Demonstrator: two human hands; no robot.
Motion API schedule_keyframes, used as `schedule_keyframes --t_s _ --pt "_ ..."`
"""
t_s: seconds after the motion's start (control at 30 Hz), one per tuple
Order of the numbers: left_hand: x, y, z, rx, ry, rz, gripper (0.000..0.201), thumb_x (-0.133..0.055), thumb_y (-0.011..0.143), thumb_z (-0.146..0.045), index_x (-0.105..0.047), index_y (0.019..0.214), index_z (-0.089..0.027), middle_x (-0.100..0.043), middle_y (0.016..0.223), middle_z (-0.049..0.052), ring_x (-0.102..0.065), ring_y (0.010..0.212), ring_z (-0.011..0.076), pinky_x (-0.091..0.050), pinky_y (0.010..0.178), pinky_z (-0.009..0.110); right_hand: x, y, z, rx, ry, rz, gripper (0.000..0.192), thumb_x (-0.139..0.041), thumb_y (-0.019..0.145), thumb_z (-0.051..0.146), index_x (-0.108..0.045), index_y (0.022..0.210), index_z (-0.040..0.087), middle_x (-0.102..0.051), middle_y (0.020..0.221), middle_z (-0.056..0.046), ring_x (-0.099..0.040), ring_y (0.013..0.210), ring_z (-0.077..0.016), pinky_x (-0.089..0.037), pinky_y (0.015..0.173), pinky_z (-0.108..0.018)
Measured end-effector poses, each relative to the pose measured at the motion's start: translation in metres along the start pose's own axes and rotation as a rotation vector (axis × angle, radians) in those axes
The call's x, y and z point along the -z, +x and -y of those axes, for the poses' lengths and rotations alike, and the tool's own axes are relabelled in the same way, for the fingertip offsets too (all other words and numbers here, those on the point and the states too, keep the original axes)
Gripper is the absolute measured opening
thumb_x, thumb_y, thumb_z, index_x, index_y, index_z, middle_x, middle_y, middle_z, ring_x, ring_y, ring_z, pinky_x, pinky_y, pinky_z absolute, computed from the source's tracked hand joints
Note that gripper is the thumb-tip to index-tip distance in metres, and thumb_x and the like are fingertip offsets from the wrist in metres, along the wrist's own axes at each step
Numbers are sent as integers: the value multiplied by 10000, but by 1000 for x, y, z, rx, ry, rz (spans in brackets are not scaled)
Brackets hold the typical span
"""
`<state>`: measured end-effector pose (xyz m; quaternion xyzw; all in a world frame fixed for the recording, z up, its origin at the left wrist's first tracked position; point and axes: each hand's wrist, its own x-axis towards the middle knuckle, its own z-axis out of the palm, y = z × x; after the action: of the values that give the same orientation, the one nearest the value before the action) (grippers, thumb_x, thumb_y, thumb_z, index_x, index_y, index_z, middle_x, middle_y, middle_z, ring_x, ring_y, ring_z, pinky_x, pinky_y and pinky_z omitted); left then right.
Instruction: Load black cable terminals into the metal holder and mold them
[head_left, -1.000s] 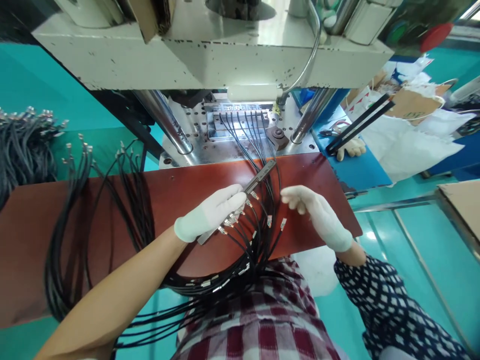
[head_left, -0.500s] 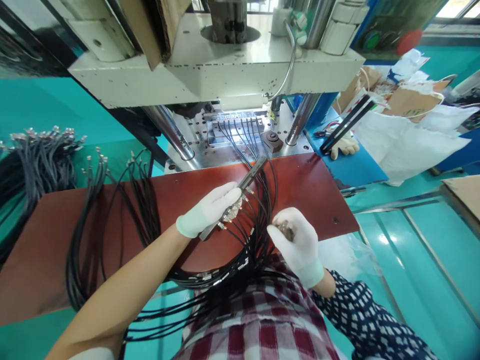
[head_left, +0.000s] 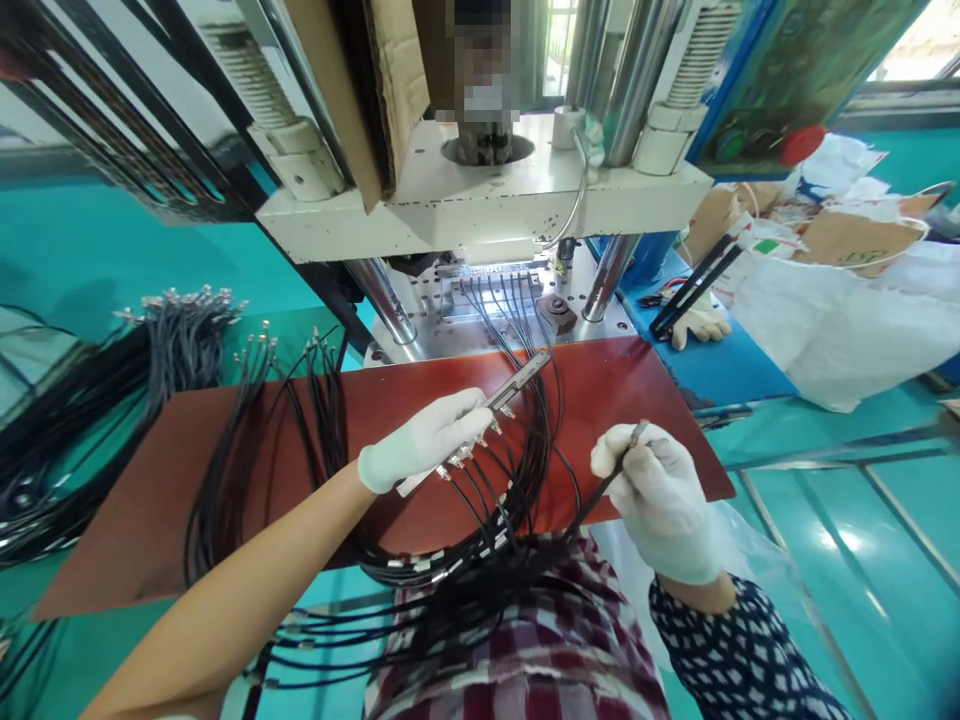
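Note:
My gloved left hand (head_left: 442, 430) grips a narrow metal bar (head_left: 521, 382), held at a slant over the red-brown board. Several metal cable connectors (head_left: 466, 452) sit in a row along the bar's lower side, with black leads running down from them. My gloved right hand (head_left: 660, 485) is closed on the end of a black cable (head_left: 596, 497), its metal tip showing above the fingers. Between the hands, a bundle of black cables (head_left: 534, 465) curves from the press down into my lap. Part of the bar is hidden under my left fingers.
A press with a white plate (head_left: 480, 215) stands ahead, with cables on its metal bed (head_left: 491, 300). More cable bunches (head_left: 322, 410) hang over the board (head_left: 420, 390) at left. At right are a blue surface (head_left: 739, 365), a spare glove (head_left: 701, 322) and white sacks (head_left: 817, 310).
My right hand has moved right, away from the cable bundle, and now shows a cable end in its fingers. My left hand still holds the bar. The camera view has shifted.

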<state>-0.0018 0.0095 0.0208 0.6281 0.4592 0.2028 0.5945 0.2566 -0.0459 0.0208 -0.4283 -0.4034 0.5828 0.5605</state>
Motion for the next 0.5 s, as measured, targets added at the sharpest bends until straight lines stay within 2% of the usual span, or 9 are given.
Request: schedule_keyframes --t_s 0.07,0.17,0.27,0.33,0.43,0.5 --pt "0 0 2 -19 33 7 427 -453 927 -603 -487 893 -178 -485 696 -33 -482 558 86 -409 464 180 -3 4 4 -1 -27 -14 375 -724 757 573 -634 785 210 -646 655 -26 -364 403 -67 -239 347 -214" --pt "1 1 4 -64 42 20 426 -454 930 -592 -477 865 -172 -476 708 -30 -475 583 90 -422 496 190 -14 9 6 -53 -233 87 271 -745 750 454 -649 732 201 -669 715 -45 -519 529 -119 -395 445 -245" --pt "-1 2 6 -94 24 46 416 -455 932 -585 -471 859 -175 -463 731 -30 -461 598 88 -431 523 198 -27 14 7 15 -298 115 169 -727 758 336 -661 686 198 -693 812 -55 -597 682 -155 -449 545 -259" --pt "-2 2 7 -93 16 78 409 -457 932 -582 -475 876 -177 -458 738 -31 -460 597 88 -429 523 201 -32 19 8 70 -273 84 143 -705 776 316 -669 702 199 -693 833 -51 -587 687 -146 -433 541 -252" --pt "-4 2 10 -89 7 103 412 -460 934 -578 -485 876 -171 -457 740 -29 -462 605 86 -426 531 198 -33 29 11 8 -323 138 137 -696 796 307 -695 742 182 -690 793 -53 -531 619 -112 -411 529 -237" --pt "-3 2 12 -57 -16 89 422 -446 938 -584 -494 889 -168 -468 734 -27 -460 589 81 -409 510 189 -30 36 14 -12 -240 77 221 -665 835 397 -689 815 178 -681 774 -49 -442 533 -80 -346 456 -218"
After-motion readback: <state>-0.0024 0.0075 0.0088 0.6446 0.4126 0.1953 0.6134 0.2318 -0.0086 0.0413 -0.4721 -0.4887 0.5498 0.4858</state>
